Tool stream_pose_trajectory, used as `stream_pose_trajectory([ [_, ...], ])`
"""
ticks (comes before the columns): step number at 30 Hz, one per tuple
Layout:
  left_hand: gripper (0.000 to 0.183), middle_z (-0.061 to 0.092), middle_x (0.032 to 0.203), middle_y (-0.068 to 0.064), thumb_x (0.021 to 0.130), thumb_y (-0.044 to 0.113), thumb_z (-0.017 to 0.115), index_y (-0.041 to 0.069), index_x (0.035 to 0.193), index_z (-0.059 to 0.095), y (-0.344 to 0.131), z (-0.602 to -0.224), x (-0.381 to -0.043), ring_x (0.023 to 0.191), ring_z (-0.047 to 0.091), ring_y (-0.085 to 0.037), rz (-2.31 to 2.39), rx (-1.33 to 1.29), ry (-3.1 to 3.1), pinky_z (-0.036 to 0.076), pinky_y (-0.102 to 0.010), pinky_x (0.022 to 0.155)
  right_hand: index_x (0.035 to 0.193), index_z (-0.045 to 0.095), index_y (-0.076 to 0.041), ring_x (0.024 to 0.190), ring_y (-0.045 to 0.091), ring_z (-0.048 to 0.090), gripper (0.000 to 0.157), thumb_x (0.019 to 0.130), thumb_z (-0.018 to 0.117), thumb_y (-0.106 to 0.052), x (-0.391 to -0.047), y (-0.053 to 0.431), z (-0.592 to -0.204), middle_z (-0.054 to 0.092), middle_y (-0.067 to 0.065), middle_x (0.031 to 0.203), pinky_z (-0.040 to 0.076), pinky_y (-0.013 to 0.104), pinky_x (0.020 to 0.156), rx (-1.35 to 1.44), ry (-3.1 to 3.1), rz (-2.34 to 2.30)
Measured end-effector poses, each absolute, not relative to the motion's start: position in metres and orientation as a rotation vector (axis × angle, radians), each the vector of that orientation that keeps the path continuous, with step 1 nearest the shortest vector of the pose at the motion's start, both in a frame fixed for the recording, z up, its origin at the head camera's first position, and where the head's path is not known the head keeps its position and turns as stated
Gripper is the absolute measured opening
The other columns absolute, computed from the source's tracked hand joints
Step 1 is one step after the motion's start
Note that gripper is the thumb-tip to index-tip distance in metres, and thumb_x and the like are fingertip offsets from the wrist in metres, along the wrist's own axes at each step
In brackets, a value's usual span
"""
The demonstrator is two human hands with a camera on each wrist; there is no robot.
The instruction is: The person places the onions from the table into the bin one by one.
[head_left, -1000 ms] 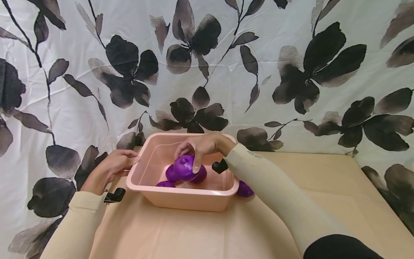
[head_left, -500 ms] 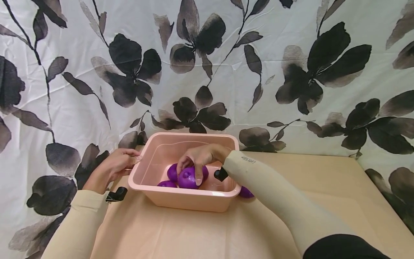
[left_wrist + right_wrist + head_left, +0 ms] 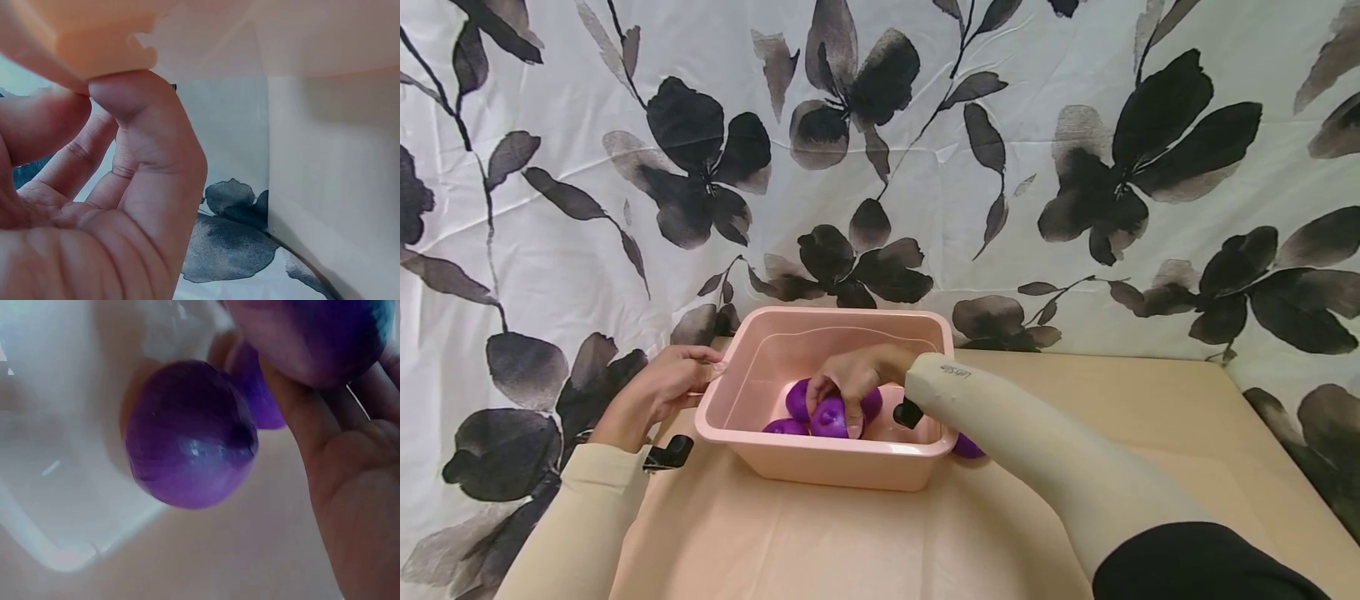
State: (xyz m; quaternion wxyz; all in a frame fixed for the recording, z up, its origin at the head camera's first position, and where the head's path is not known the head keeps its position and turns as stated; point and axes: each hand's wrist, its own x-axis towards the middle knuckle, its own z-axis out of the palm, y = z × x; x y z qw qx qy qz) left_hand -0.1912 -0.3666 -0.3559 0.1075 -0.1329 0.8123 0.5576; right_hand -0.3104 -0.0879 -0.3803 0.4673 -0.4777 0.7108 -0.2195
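A pink plastic tub (image 3: pixel 827 465) stands on the table with several glossy purple onions inside. My left hand (image 3: pixel 658 390) pinches its left rim between thumb and forefinger; in the left wrist view the fingertips meet at the tub's edge (image 3: pixel 206 37). Inside the tub, my right hand (image 3: pixel 852 375) grips an onion (image 3: pixel 829 418) from above, low near the front wall. Other onions (image 3: pixel 797 399) lie beside and behind it. From the right wrist, the held onion (image 3: pixel 319 334) shows at the top right, and a loose onion (image 3: pixel 190 434) lies apart from the fingers.
One more purple onion (image 3: pixel 967 447) lies outside the tub by its right end, partly hidden under the right forearm. The tan-covered table (image 3: pixel 1150 433) extends to the right. A white floral cloth (image 3: pixel 985 192) hangs behind the tub.
My right hand has lowered the gripped onion from above the other onions to near the tub's floor. The left hand keeps its pinch on the rim.
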Motion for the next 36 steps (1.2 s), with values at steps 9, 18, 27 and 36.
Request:
stream_pose_trajectory([
  [9, 0.027, 0.065, 0.090, 0.004, 0.103, 0.009, 0.057, -0.004, 0.126, 0.063, -0.366, -0.355, -0.189, 0.082, 0.065, -0.009, 1.631, -0.392, 2.401, 0.061, -0.029, 0.073, 0.123, 0.068, -0.013, 0.114, 0.010, 0.059, 0.064, 0.067, 0.092, 0.004, -0.304, -0.095, -0.385, 0.072, -0.003, 0.122, 0.042, 0.030, 0.116, -1.211, 1.797, -0.411],
  [18, 0.030, 0.065, 0.090, 0.005, 0.103, 0.008, 0.055, -0.006, 0.129, 0.060, -0.366, -0.356, -0.191, 0.081, 0.065, -0.009, 1.615, -0.379, 2.417, 0.061, -0.028, 0.072, 0.140, 0.058, -0.004, 0.139, 0.022, 0.056, 0.076, 0.071, 0.089, 0.005, -0.298, -0.094, -0.377, 0.063, 0.011, 0.147, 0.037, 0.036, 0.125, -1.257, 1.895, -0.436],
  [27, 0.029, 0.067, 0.089, 0.007, 0.103, 0.008, 0.056, -0.004, 0.129, 0.060, -0.370, -0.356, -0.190, 0.082, 0.067, -0.007, 1.649, -0.344, 2.383, 0.061, -0.028, 0.073, 0.146, 0.052, -0.003, 0.129, 0.031, 0.062, 0.076, 0.077, 0.085, -0.001, -0.290, -0.054, -0.336, 0.064, 0.015, 0.138, 0.051, 0.040, 0.113, -1.214, 2.061, -0.933],
  [36, 0.020, 0.066, 0.088, 0.008, 0.103, 0.008, 0.056, 0.003, 0.120, 0.067, -0.370, -0.357, -0.188, 0.081, 0.067, -0.006, 1.668, -0.329, 2.360, 0.061, -0.028, 0.073, 0.145, 0.052, -0.010, 0.127, 0.029, 0.064, 0.073, 0.080, 0.086, -0.004, -0.269, 0.021, -0.302, 0.065, 0.013, 0.136, 0.053, 0.042, 0.110, -1.122, 2.100, -1.301],
])
